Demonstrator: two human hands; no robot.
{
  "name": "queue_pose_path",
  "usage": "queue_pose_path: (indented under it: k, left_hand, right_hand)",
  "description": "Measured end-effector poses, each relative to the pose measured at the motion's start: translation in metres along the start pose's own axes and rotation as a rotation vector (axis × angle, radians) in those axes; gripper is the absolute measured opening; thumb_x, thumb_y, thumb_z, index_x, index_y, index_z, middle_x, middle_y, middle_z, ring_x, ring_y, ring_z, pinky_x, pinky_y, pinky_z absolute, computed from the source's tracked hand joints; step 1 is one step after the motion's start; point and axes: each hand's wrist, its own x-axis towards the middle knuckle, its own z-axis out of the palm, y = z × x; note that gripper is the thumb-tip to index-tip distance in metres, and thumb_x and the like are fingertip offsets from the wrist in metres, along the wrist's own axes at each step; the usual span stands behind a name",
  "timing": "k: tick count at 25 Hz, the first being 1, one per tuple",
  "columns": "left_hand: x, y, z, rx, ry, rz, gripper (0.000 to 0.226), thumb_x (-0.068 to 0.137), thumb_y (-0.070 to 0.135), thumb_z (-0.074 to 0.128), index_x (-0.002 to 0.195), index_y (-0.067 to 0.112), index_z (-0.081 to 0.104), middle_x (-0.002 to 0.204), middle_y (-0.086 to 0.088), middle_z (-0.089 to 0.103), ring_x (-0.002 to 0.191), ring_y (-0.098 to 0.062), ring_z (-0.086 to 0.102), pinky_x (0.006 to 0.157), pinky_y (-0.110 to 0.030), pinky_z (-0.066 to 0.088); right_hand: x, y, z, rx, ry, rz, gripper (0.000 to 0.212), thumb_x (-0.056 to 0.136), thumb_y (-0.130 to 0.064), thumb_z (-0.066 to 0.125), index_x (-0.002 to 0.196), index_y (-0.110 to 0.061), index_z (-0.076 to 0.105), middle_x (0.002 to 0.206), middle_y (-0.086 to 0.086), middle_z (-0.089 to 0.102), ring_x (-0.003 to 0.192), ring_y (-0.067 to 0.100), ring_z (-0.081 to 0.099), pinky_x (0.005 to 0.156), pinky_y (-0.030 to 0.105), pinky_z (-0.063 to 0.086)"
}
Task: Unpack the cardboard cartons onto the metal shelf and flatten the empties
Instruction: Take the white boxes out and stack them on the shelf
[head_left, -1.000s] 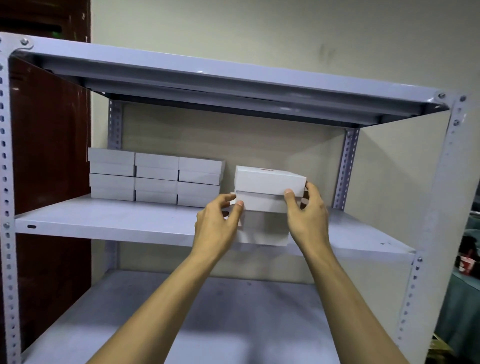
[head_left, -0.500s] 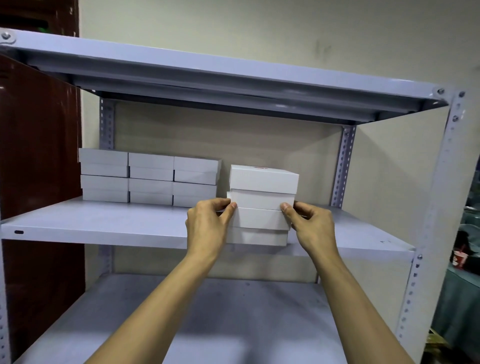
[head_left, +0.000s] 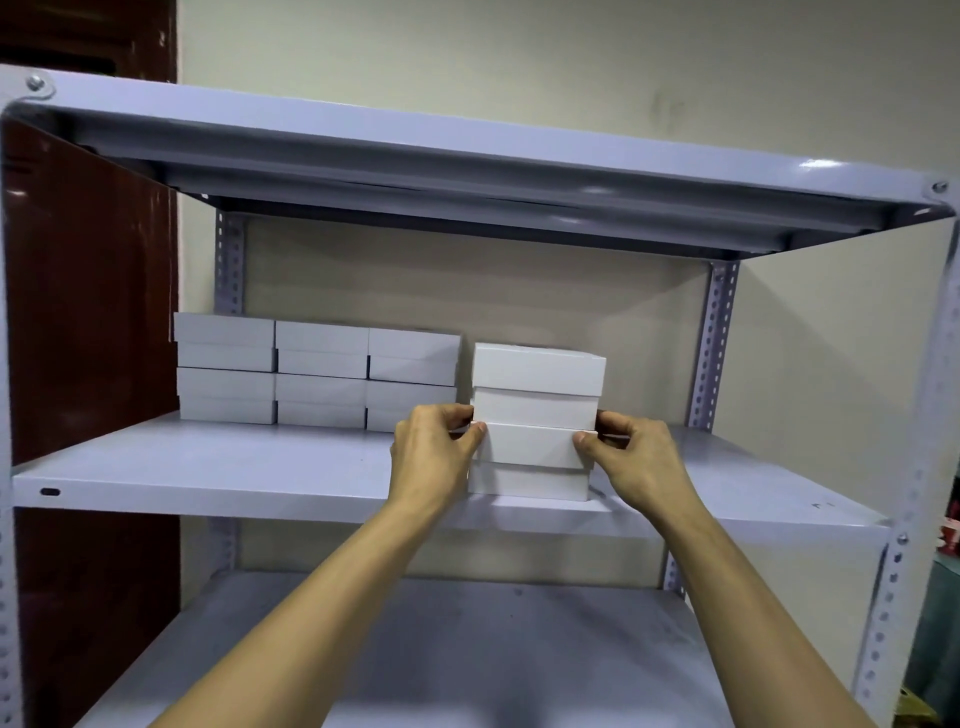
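Fingers (head_left: 470, 430) of left hand (head_left: 434, 457) and right hand (head_left: 636, 460) pinch the box stack (head_left: 537, 410) on the shelf (head_left: 208, 467). Other boxes (head_left: 317, 374) are already placed. Cartons are unseen, so flattening probably remains.

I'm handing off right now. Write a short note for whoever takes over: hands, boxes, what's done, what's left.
Left hand and right hand pinch the sides of a two-box stack, resting near the front of the middle shelf.
Done: six boxes lined up at the back left, two high.
Left: probably push the stack back beside that row. Cartons are out of view, so remaining unpacking and flattening cannot be judged.
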Motion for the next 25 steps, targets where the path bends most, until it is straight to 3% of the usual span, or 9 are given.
queue_pose_path:
  k: [2,6,9,17,25]
  left_hand:
    - [0.009,-0.004,0.001,0.016,-0.003,-0.007,0.025,0.090,0.031,0.070,0.111,0.018,0.076,0.099,0.007,0.077,0.095,-0.008,0.071,0.089,-0.035,0.056]
    - [0.025,-0.009,0.004,0.059,-0.005,-0.015,0.022,0.092,0.029,0.069,0.110,0.019,0.076,0.101,0.005,0.076,0.095,-0.012,0.071,0.084,-0.026,0.051]
    - [0.037,-0.013,0.010,0.081,-0.013,-0.014,0.021,0.091,0.027,0.070,0.108,0.017,0.077,0.099,0.004,0.076,0.089,-0.016,0.071,0.086,-0.032,0.056]
    - [0.070,-0.020,0.030,0.115,-0.026,-0.070,0.017,0.091,0.010,0.064,0.098,0.016,0.079,0.085,0.002,0.076,0.084,-0.019,0.070,0.079,-0.040,0.061]
    - [0.095,-0.028,0.044,0.272,0.043,-0.110,0.011,0.086,0.010,0.063,0.089,0.018,0.069,0.082,-0.003,0.072,0.079,-0.026,0.068,0.071,-0.036,0.056]
  right_hand:
    - [0.007,0.000,0.005,-0.006,0.020,0.014,0.010,0.090,-0.023,0.074,0.099,-0.027,0.075,0.086,-0.023,0.071,0.086,-0.004,0.067,0.080,0.019,0.053]
    - [0.029,0.004,0.013,-0.044,0.016,0.061,0.010,0.088,-0.027,0.077,0.090,-0.031,0.068,0.082,-0.018,0.069,0.075,0.000,0.064,0.068,0.019,0.048]
    - [0.044,0.010,0.019,-0.096,-0.005,0.065,0.004,0.089,-0.028,0.075,0.089,-0.029,0.072,0.081,-0.015,0.071,0.066,0.002,0.061,0.062,0.017,0.044]
    - [0.091,0.021,0.030,-0.241,-0.148,0.091,0.018,0.093,-0.014,0.063,0.087,-0.030,0.070,0.085,-0.007,0.074,0.085,0.022,0.070,0.071,0.029,0.053]
    - [0.120,0.033,0.051,-0.252,0.038,0.164,0.003,0.072,-0.015,0.075,0.070,-0.016,0.072,0.069,0.002,0.072,0.071,0.026,0.069,0.067,0.036,0.060]
